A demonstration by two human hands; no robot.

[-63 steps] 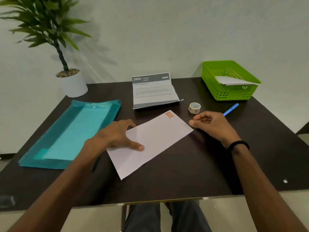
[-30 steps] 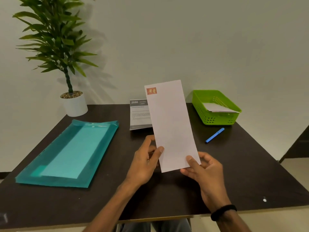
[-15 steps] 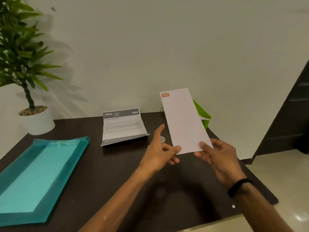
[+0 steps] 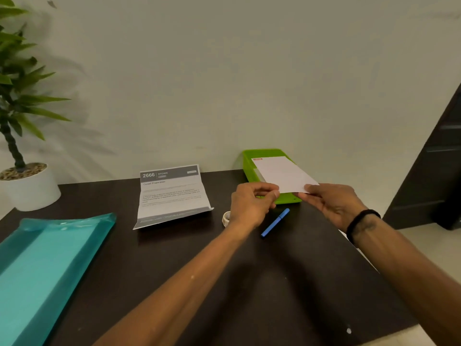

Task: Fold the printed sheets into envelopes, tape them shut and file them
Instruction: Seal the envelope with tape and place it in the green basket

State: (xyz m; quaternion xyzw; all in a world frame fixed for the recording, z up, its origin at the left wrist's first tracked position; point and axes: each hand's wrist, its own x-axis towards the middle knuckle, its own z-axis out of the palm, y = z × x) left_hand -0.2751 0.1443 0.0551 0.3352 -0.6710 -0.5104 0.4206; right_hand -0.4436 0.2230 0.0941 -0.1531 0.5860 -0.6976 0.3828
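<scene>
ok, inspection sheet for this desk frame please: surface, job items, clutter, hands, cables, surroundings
Surface: dark table, a small pale speck near its right front corner.
Job's things: white envelope held over the green basket; printed sheet lying creased; tape roll partly hidden behind the left wrist; teal folder at left.
Clutter: blue pen.
Grippers: left hand and right hand each pinch the envelope's near edge.
Cables: nothing seen.
Surroundings: potted plant at left, pale wall, dark cabinet at right.
</scene>
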